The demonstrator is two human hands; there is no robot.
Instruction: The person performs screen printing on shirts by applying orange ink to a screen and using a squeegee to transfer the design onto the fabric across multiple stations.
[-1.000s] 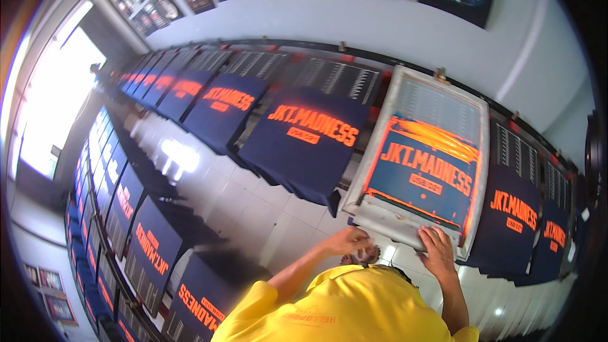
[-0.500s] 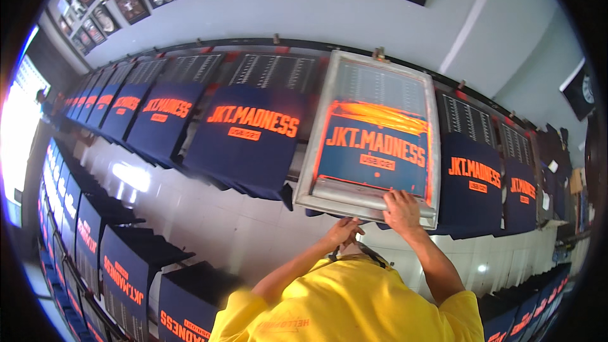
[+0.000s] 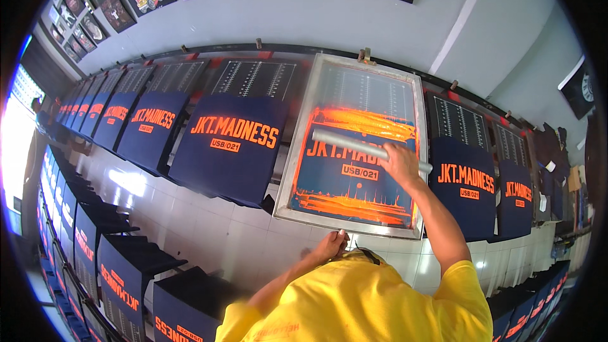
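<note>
A silver-framed printing screen (image 3: 288, 180) lies over one station of the long row, its mesh showing orange lettering. My right hand (image 3: 400, 161) is closed around a long grey squeegee (image 3: 348, 142), which slants across the middle of the screen and covers part of the lettering. Thick orange ink (image 3: 370, 120) lies in a band beyond the squeegee, and streaky orange ink (image 3: 354, 209) lies along the mesh's near end. My left hand (image 3: 332, 245) is at the frame's near edge, fingers curled and thumb against the rim; its fingertips are partly hidden.
Navy shirts with orange print (image 3: 228, 133) lie on boards left of the screen, and more printed shirts (image 3: 465, 180) lie to its right. A metal rail (image 3: 297, 49) with clamps runs behind them. Another row of shirts (image 3: 120, 272) stands at lower left. A person (image 3: 41, 114) is far left.
My right hand has carried the squeegee from the screen's near end to its middle, away from me. Streaky ink now shows at the near end. My left hand has come to the frame's edge.
</note>
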